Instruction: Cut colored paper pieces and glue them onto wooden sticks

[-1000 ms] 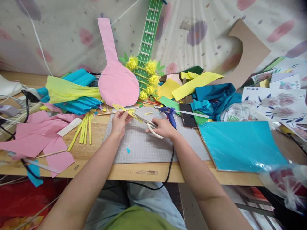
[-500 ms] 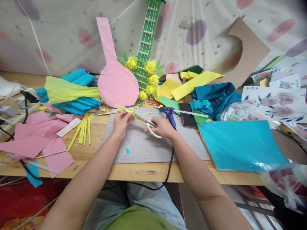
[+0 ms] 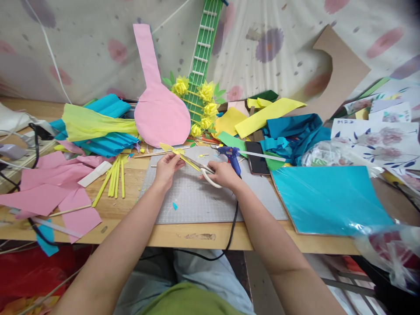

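Left hand (image 3: 166,170) fingertips were pinched together on a thin, irregular piece of yellow paper (image 3: 167,148), while the right hand (image 3: 224,175) was closed around white-handled scissors with metal blades (image 3: 214,182). The paper lay at the left fingertips, projecting past them on the far side, and reached rightward to the blades, between the two hands. Both hands were over a grey gridded cutting mat (image 3: 197,205); whether the blades had cut through the paper could not be told.

Some work looked finished: beyond the hands, a green guitar-like form with white strings (image 3: 201,61) bore yellow paper flowers (image 3: 207,92) and green leaves. Beside it, a smooth pink guitar-like shape (image 3: 162,118) showed no strings or flowers, so it seemed the less complete of the two. The yellow piece looked only partly shaped, its detail too small to judge how much trimming was left. Narrow yellow paper strips (image 3: 122,179) lay well to the left of the left hand, and a blue glue gun (image 3: 232,154) lay just beyond the right hand.
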`<state>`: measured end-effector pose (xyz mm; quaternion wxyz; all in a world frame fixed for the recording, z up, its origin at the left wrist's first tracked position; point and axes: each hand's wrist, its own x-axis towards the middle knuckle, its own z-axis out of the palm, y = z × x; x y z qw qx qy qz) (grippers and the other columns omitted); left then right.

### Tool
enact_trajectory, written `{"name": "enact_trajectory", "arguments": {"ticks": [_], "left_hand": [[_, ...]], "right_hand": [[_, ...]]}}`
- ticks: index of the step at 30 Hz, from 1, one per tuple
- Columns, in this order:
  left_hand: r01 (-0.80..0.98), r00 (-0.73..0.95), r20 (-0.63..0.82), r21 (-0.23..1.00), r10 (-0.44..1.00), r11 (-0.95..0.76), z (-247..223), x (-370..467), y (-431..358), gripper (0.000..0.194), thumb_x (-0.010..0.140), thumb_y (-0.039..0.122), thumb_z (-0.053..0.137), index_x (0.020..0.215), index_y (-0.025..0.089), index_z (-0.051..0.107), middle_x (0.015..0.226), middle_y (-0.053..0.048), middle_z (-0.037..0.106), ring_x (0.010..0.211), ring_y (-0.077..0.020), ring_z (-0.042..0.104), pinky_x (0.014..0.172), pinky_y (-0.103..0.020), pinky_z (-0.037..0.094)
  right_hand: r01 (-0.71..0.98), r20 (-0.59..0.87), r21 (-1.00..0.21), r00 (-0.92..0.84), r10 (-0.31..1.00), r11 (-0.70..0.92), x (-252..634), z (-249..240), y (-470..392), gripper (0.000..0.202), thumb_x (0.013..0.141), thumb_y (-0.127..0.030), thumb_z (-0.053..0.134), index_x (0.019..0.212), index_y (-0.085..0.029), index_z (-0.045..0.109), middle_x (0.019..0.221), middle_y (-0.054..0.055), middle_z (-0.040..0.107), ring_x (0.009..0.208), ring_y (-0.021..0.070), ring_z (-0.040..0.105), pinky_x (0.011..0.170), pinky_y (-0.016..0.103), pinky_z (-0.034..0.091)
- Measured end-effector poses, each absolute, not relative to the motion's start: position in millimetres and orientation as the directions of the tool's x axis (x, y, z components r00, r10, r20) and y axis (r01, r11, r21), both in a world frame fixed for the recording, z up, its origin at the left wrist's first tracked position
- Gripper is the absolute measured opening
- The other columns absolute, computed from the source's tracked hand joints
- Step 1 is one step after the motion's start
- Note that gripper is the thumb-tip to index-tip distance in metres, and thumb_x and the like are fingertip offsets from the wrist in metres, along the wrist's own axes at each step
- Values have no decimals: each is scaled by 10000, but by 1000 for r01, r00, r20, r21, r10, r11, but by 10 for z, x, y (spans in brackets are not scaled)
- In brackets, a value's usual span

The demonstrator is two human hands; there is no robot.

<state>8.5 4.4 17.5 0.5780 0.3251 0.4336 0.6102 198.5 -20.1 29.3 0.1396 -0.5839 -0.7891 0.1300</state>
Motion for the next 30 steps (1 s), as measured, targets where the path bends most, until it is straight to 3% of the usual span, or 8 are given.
{"name": "enact_trajectory", "arguments": {"ticks": [18,30], "left_hand": [[-386,30,-131,913,991,133,212,104,2,156,609,196,677,707,118,583,664,-17,634,610,-109,618,657,-266,522],[-339,64,-107,933,992,122,159,96,3,172,608,190,689,706,109,574,664,-35,640,618,-134,632,707,-332,523]], "right_hand": [[881,4,-381,-300,954,279,1973,307,-232,476,680,-657,484,785,-194,513,696,13,577,600,128,467,518,222,239],[875,-25,-381,-332,943,298,1937,332,-255,491,697,-664,462,812,-190,523,688,21,569,593,131,456,513,228,247]]}}
